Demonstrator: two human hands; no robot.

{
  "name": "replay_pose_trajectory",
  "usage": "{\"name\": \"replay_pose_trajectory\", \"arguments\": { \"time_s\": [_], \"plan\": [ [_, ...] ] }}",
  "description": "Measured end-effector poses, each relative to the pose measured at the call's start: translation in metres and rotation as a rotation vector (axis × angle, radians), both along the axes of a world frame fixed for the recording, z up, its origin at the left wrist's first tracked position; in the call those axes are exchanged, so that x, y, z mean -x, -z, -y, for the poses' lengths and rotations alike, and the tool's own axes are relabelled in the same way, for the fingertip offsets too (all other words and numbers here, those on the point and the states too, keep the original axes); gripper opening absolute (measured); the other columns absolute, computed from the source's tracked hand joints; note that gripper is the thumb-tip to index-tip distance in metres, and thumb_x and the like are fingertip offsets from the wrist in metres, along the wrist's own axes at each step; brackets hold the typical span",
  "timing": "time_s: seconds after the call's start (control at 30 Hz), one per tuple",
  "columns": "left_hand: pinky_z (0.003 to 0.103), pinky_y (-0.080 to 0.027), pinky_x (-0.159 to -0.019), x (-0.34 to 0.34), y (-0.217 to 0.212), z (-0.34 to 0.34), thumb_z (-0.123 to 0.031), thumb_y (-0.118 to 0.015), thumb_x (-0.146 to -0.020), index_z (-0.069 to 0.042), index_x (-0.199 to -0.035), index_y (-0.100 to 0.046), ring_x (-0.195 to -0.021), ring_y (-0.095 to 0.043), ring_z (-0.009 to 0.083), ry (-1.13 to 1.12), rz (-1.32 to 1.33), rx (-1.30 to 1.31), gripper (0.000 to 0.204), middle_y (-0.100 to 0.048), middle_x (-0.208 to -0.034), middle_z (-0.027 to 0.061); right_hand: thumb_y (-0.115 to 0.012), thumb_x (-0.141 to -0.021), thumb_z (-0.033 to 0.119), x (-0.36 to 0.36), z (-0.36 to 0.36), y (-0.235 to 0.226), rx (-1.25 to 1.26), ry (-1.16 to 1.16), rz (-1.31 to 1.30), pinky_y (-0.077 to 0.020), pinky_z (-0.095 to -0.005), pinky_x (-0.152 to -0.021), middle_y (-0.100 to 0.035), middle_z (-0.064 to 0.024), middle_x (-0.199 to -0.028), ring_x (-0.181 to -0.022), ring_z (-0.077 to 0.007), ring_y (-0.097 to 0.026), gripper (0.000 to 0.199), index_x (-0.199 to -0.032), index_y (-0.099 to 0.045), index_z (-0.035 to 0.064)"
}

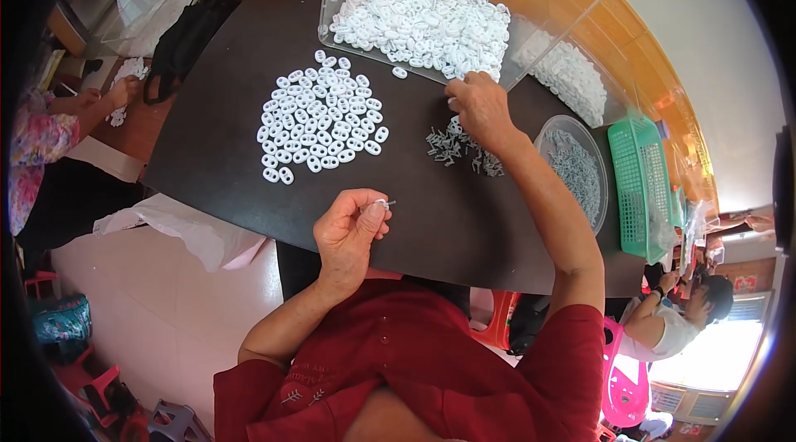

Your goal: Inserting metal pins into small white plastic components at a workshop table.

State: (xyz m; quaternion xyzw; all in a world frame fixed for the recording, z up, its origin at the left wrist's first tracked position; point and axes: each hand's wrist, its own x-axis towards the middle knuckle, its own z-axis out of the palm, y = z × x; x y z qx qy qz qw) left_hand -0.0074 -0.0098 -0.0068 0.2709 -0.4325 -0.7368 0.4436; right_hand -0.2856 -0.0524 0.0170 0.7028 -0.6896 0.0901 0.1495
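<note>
My left hand (pixel 348 230) is closed in a pinch above the table's near edge. Between its thumb and fingers sits a small white plastic piece, with a thin grey screw-like part (pixel 391 203) sticking out to the right. My right hand (pixel 482 110) reaches forward to the front edge of a clear plastic bin (pixel 365 51) filled with white oval pieces (pixel 423 19). Its fingers are bent together, and what they grip, if anything, is mostly hidden. Just below it lies a small heap of grey screw-like parts (pixel 448 146). Left of it spreads a pile of white two-hole oval pieces (pixel 319 119).
A round tub of grey small parts (pixel 572 164) and a green basket (pixel 634 185) stand at the right of the dark table (pixel 249 185). A second clear bin holds white pieces (pixel 570 81). Other people (pixel 50 139) work at left and right. A black bag (pixel 195 36) lies at left.
</note>
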Motion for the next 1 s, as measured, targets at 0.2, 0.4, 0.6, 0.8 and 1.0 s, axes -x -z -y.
{"name": "replay_pose_trajectory", "arguments": {
  "time_s": [0.2, 0.4, 0.6, 0.8, 1.0],
  "plan": [
    [0.021, -0.046, -0.058, -0.001, 0.002, 0.001, -0.012, -0.06, -0.09, 0.002, -0.096, -0.059, -0.063, -0.055, 0.0087, 0.008, -0.009, 0.001, 0.015, -0.061, -0.08, 0.007, -0.063, -0.073, 0.008, 0.0, 0.004, -0.007, 0.032, 0.027, 0.323, -0.0468, -0.0396, -0.069, -0.062, -0.0123, -0.08, -0.082, -0.031, -0.058, 0.016, -0.089, -0.067, 0.0064],
    [0.021, -0.046, -0.058, -0.002, 0.002, 0.001, -0.012, -0.059, -0.09, 0.002, -0.096, -0.059, -0.064, -0.055, 0.0086, 0.019, -0.016, -0.002, 0.015, -0.061, -0.081, 0.007, -0.066, -0.071, 0.008, -0.006, 0.004, -0.004, -0.052, 0.022, 0.363, -0.0459, -0.0401, -0.071, -0.061, -0.0133, -0.078, -0.081, -0.0319, -0.058, 0.015, -0.087, -0.067, 0.0066],
    [0.021, -0.046, -0.058, -0.002, 0.001, 0.0, -0.012, -0.059, -0.09, 0.002, -0.096, -0.059, -0.064, -0.054, 0.0084, 0.015, -0.011, -0.001, 0.015, -0.061, -0.08, 0.0069, -0.067, -0.069, 0.008, -0.017, 0.009, -0.006, -0.099, 0.012, 0.267, -0.0442, -0.0431, -0.069, -0.057, -0.0138, -0.074, -0.079, -0.0342, -0.055, 0.015, -0.083, -0.064, 0.0058],
    [0.021, -0.046, -0.057, -0.002, 0.0, 0.0, -0.011, -0.059, -0.09, 0.002, -0.096, -0.059, -0.063, -0.054, 0.0085, 0.003, -0.01, -0.011, 0.015, -0.061, -0.08, 0.0071, -0.067, -0.072, 0.003, -0.049, -0.019, -0.028, -0.147, 0.078, 0.861, -0.0454, -0.0275, -0.063, -0.06, -0.0036, -0.072, -0.069, -0.014, -0.057, 0.017, -0.088, -0.065, 0.002],
    [0.021, -0.045, -0.056, -0.001, -0.003, 0.003, -0.01, -0.059, -0.09, 0.003, -0.099, -0.06, -0.061, -0.054, 0.0086, -0.022, 0.001, -0.019, 0.016, -0.061, -0.079, 0.0075, -0.067, -0.078, 0.005, -0.086, -0.059, -0.034, -0.243, 0.06, 1.602, -0.0422, -0.0201, -0.058, -0.065, -0.0024, -0.078, -0.065, -0.0066, -0.054, 0.016, -0.093, -0.068, 0.0001]
  ]
}}
